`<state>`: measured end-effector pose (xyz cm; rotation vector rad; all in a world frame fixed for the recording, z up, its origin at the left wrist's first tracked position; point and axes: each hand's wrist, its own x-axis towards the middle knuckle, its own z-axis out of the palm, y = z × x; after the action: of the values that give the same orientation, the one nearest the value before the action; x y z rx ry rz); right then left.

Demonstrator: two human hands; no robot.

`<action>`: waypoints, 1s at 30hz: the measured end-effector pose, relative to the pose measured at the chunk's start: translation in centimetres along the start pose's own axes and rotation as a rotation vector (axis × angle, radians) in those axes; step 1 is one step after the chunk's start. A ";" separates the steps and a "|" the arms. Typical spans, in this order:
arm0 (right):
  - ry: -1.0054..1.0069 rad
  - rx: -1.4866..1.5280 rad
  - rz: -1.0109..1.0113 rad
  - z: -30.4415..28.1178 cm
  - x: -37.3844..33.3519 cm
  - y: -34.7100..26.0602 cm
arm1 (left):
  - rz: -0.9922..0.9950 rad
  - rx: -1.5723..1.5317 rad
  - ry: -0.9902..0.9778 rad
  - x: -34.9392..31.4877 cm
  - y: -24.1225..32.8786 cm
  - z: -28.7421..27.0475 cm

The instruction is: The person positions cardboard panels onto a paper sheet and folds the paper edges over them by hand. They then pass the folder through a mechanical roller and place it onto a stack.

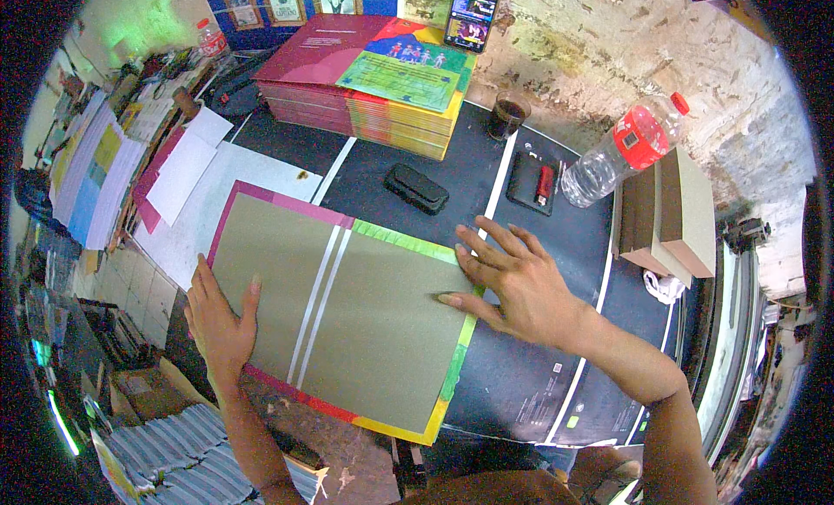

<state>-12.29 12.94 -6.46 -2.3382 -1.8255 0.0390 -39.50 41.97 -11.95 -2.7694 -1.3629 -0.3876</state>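
Observation:
A hardback book cover (382,314) lies inside-up before me. It has grey-brown boards, two pale strips down the spine, and a printed pink, red, yellow and green border folded around the edges. My left hand (221,318) rests along its left edge, fingers stretched and thumb apart on the board. My right hand (517,279) lies over the right edge near the green border, with fingers spread and the thumb on the board. Neither hand grips anything. Beyond the cover, a tall stack of printed covers (365,79) in maroon, green and yellow stands on the dark table.
A black case (416,188), a dark pouch with a red lighter (545,185), a glass of dark drink (509,116) and a tilted plastic bottle (621,149) occupy the far side. Cardboard blocks (686,214) stand right; a phone (472,17) leans behind the stack. Paper piles (95,166) line the left.

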 end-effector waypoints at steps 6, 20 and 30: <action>0.047 -0.004 -0.027 0.5 1.0 -0.2 | -0.044 -0.012 -0.026 0.0 0.5 -0.4; 0.111 -0.048 -0.015 2.0 0.1 -0.3 | -0.118 -0.517 0.190 0.0 -0.5 0.1; 0.170 0.310 0.054 4.4 -1.6 0.7 | -0.065 -0.091 0.016 0.0 0.8 -0.9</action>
<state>-12.53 11.80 -11.03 -2.1060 -1.5526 0.1177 -39.07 41.37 -11.01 -2.7919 -1.4713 -0.4854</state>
